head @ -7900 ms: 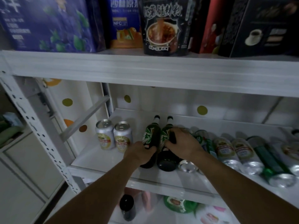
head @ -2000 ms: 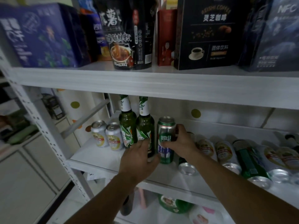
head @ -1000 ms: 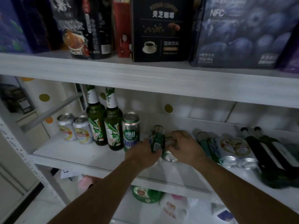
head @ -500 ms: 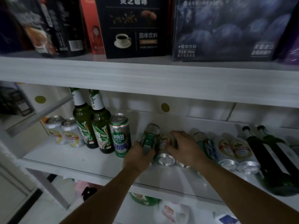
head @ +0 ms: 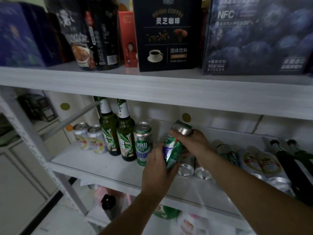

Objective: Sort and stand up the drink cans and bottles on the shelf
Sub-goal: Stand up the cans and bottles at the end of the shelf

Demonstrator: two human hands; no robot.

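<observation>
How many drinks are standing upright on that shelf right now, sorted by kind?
Short cans: 2
Green bottles: 2
Tall green can: 1
Total: 5
Not counted: the tilted can, held in the hands.

A white metal shelving unit fills most of the view. Its left upright post is perforated with small holes, and a grey diagonal brace is fixed behind it. On the upper board, several boxes are placed: a black coffee box in the middle, a dark blue box printed with blueberries to the right, a thin red box and a black pouch to the left. Behind the shelves, a white wall with coloured dots is seen. At the far left, a pale cabinet is standing. The light is dim, and the floor is hardly visible.
</observation>
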